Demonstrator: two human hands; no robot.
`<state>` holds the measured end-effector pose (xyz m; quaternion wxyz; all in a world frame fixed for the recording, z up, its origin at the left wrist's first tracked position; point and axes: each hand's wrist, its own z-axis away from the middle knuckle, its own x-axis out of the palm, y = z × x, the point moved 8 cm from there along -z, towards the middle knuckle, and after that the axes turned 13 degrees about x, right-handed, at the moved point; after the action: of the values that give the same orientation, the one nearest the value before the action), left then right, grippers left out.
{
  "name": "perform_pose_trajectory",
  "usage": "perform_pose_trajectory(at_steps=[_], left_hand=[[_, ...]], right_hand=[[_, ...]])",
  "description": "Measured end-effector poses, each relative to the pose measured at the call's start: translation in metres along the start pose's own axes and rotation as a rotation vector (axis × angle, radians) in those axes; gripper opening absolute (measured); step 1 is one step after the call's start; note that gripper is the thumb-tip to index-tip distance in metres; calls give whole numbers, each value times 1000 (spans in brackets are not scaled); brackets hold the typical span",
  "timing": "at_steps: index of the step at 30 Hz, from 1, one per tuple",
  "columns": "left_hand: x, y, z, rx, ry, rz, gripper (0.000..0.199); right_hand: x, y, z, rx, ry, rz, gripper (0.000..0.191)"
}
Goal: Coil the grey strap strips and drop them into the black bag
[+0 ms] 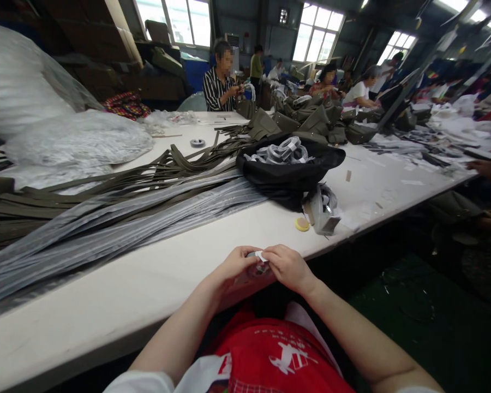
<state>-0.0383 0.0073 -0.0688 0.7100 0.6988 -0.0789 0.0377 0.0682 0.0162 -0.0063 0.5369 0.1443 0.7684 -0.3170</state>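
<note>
Close to the table's front edge, my left hand (239,263) has its fingers wrapped around the side of a small coiled strap (254,267), which looks covered in clear plastic. My right hand (288,266) pinches a small white piece of tape or paper (261,255) against the top of that coil. Both hands are closed, and the fingers hide much of the coil. Beyond them, a black cloth bag (286,177) holds several wrapped grey coils (284,151). A tape dispenser (325,215) stands in front of the bag, beside a flat yellow-rimmed disc (301,224).
Long plastic-covered strips (147,215) and dark olive straps (57,204) spread over the left of the white table (180,273). A grey ring-shaped roll (197,143) lies behind them. Olive bags (311,123) are heaped farther back. A co-worker in stripes (221,82) sits across the table.
</note>
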Motion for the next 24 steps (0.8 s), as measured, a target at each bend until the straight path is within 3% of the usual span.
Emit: perform_pose_trajectory(at_steps=[4, 11, 17, 24], left_hand=[[-5, 3, -4, 38, 88, 138, 31], [3, 7, -8, -19, 87, 62, 35], [1, 6, -13, -25, 88, 106, 29], [-1, 0, -13, -5, 80, -7, 47]], right_hand=[[-2, -3, 2, -31, 43, 53, 31], [-14, 1, 7, 28, 249, -10, 24], [-5, 0, 8, -30, 218, 34, 26], [-11, 10, 6, 82, 242, -66, 22]])
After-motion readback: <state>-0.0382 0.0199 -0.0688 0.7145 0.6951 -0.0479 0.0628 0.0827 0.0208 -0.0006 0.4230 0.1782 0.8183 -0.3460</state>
